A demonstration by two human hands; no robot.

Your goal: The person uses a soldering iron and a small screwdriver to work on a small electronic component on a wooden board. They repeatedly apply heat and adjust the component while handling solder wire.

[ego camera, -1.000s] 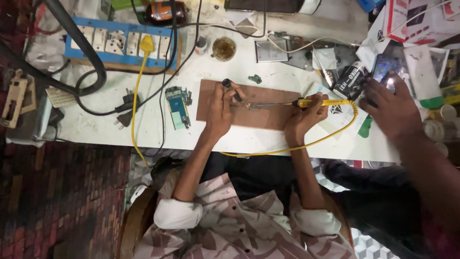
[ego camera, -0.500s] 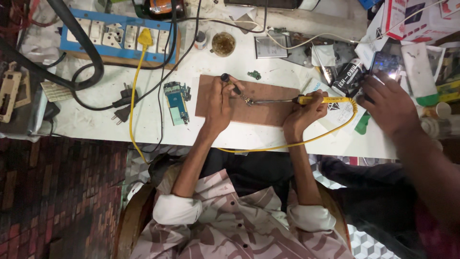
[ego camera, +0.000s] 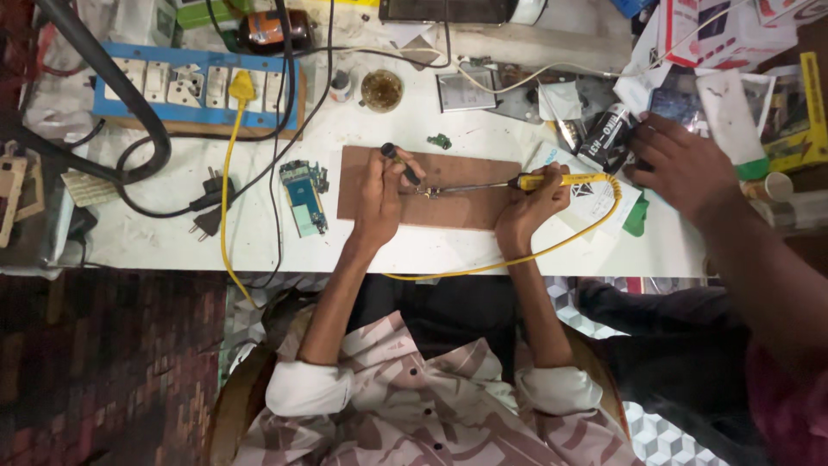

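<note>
Your right hand (ego camera: 528,210) grips the yellow soldering iron (ego camera: 552,181), its long axis pointing left across the brown board (ego camera: 466,207) at the desk's near edge; your left hand (ego camera: 379,194), closed on a dark tool (ego camera: 399,162), sits just left of the tip.

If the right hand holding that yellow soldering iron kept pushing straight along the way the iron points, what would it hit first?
The right hand aims the yellow soldering iron leftward across the brown board. Its tip already sits at a small part on the board; just beyond is the dark tool in the left hand. Height is unclear.
</note>
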